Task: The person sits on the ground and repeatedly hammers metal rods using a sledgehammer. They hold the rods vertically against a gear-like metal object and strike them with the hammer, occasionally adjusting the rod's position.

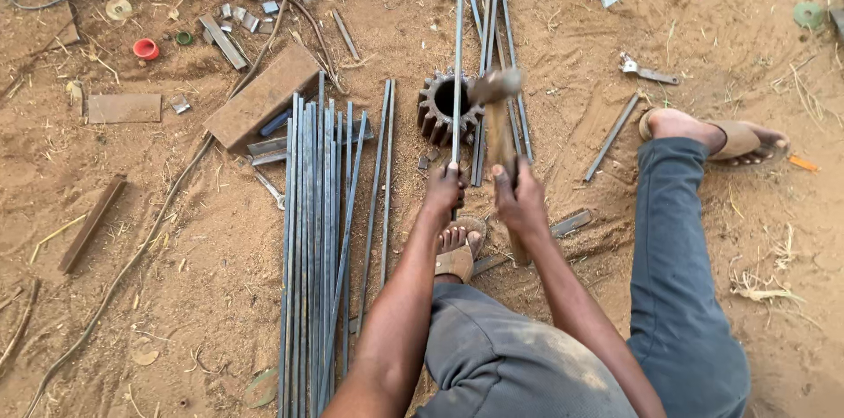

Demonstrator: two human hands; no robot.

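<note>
1. A thin steel rod lies across a toothed gear wheel on the sandy ground, just beyond the fingers
2. The left hand has its fingers clenched round the rod's near end
3. The right hand grips a wooden-handled hammer, head blurred over the gear
4. Left of the fingers lies a bundle of rods; a sandalled foot sits just below

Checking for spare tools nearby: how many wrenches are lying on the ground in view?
2. One wrench lies on the sand at upper right, beyond the sandalled foot. Another wrench lies left of the rod bundle, near the steel block. Scrap may hide others.
</note>
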